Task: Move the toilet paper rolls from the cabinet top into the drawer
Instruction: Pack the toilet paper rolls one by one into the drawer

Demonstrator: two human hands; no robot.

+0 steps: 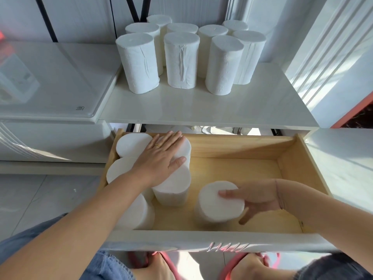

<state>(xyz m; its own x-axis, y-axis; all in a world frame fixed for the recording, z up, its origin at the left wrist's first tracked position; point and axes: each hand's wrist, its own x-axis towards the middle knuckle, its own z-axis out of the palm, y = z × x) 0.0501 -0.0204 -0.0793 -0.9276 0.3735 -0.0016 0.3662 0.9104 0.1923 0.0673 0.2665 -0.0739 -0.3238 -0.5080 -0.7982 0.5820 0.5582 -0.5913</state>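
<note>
Several white toilet paper rolls (181, 59) stand upright in a cluster at the back of the white cabinet top (201, 110). Below it the wooden drawer (242, 168) is pulled out. Several rolls stand upright in its left part. My left hand (161, 156) lies flat, fingers spread, on top of a back roll (184, 147) there. My right hand (254, 197) grips a single upright roll (218, 205) near the drawer's front middle, thumb on its top and fingers down its right side.
The drawer's right half shows bare wood (262, 178). A glossy white appliance lid (50, 81) adjoins the cabinet on the left. White wall panels (333, 57) rise at the right. My knees in jeans and my feet in red slippers (252, 265) are under the drawer front.
</note>
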